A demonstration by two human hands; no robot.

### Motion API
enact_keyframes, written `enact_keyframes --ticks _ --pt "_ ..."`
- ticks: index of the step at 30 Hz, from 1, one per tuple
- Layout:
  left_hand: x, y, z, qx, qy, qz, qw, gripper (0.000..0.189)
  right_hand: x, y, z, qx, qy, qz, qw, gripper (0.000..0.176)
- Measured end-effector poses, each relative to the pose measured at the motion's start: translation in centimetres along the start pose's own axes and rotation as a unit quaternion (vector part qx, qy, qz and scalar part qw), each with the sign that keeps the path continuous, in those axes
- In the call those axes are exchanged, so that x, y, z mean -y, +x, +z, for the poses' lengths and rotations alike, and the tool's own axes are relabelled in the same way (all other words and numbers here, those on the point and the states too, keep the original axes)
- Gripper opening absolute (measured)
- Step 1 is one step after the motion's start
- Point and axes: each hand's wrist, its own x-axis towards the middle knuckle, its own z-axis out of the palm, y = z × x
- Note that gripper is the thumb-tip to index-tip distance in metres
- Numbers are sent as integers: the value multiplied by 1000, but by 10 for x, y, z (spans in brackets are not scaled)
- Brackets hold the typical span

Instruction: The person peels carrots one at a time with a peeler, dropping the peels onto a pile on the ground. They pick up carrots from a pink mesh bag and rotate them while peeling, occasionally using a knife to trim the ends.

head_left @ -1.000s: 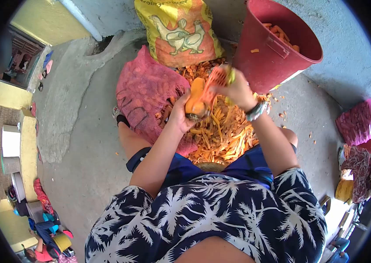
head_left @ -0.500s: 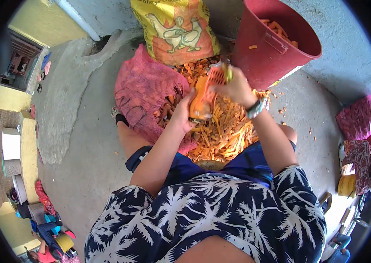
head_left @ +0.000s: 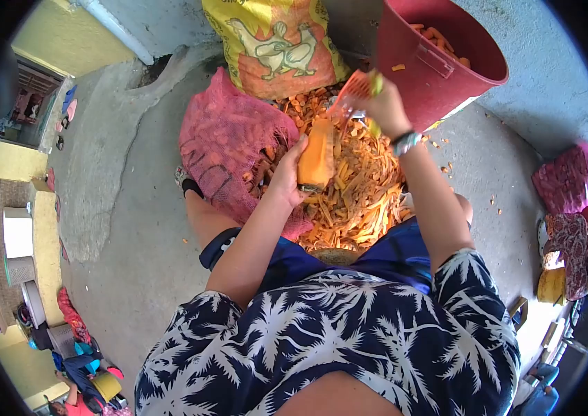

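A large, mostly peeled orange carrot (head_left: pixel 317 156) stands out over the pile, its darker end toward my body. My left hand (head_left: pixel 288 173) is wrapped round its left side and lower end. To the upper right, my right hand (head_left: pixel 385 107) grips an orange slotted peeler (head_left: pixel 353 91) with yellow-green parts, held apart from the carrot. Orange peelings (head_left: pixel 360 197) lie heaped on the floor between my legs. Beside them on the left is a pink mesh sack (head_left: pixel 228 135) with carrots in it.
A tall red bin (head_left: pixel 415 73) holding peeled carrots leans at the upper right. A yellow and orange sack (head_left: pixel 276 55) with printed geese stands behind the peelings. Pink bags (head_left: pixel 569 179) lie at the far right. Another person (head_left: pixel 75 399) is at the lower left.
My right hand and the peeler have moved up and away from the carrot, which now shows more of its surface. My left hand still holds the carrot in nearly the same place.
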Motion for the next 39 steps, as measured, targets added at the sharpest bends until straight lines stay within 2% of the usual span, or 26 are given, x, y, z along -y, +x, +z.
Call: enact_keyframes --ticks 3,5,6,7,9,10,11,12,13,17,18,19,20,21,22,23,24,25,28,29,31,33,35,36,37,39 --pt "-6 -13 2 50 -8 -3 999 47 -18 38 -30 -109 -26 19 994 38" --pt "-8 -15 0 83 -11 -10 996 47 -1 16 -19 -54 55 -14 997 37" --pt "-7 -12 -3 75 -58 -9 995 48 22 -6 -10 17 27 19 999 41" --pt "-7 -10 -4 68 -105 -9 992 48 18 -22 0 36 -68 -33 996 49" --pt "-5 -7 -4 55 -99 -35 993 51 18 -42 12 75 -102 -63 990 57" --pt "-3 -8 -5 39 -90 -63 993 54 14 -32 4 2 -120 -123 985 48" --pt "-2 -10 -8 38 -90 -66 993 54 16 -18 -12 -38 -4 -14 999 39" --pt "-2 -15 -12 61 -69 -70 993 55 -10 8 -30 -141 -16 -76 987 30" --pt "-3 -20 -14 85 -47 -72 993 56 -9 18 -45 -184 36 -39 981 27" --pt "0 -39 -13 141 116 15 983 57 -6 3 -50 -109 61 55 991 28" --pt "4 -37 -21 86 217 35 972 59 -19 -1 -44 -90 47 57 993 34" --pt "4 -36 -21 84 215 36 972 59 -12 -13 -35 -66 26 86 994 37" --pt "4 -36 -20 50 435 130 889 60 -7 -29 -21 -43 21 84 995 37" --pt "4 -36 -18 14 628 214 748 61 -3 -40 -11 -21 17 82 996 37" --pt "-1 -43 -6 0 701 259 665 63 -25 -42 -1 -43 -17 -8 999 36" --pt "-1 -45 -1 2 703 257 664 63 -46 -44 6 -65 -50 -98 992 34" --pt "0 -47 3 -30 741 252 621 61 -23 -46 -2 -79 -12 -30 996 31" --pt "2 -49 5 -63 776 247 576 60 -35 -36 -16 -192 -129 -61 971 26" --pt "4 -57 9 -88 794 315 512 53 -45 -24 -43 -167 -104 56 979 24" --pt "6 -58 10 -96 804 341 477 52 -48 -33 -31 -110 -53 -23 992 31" --pt "7 -60 12 -98 832 310 449 56 -70 -52 2 -85 -141 -32 986 40" --pt "7 -60 15 -95 847 334 402 57 -43 -60 -1 -65 -209 10 976 44" --pt "9 -62 14 -106 835 357 405 55 -107 -38 -26 -203 -267 41 941 42" --pt "8 -62 13 -116 821 381 410 54 -157 -30 -31 -229 55 -16 972 40" --pt "7 -61 11 -119 822 380 406 54 -132 -39 -46 -124 -190 114 967 37" --pt "7 -61 3 -144 819 379 407 53 -150 -45 -31 -75 -180 114 974 36"
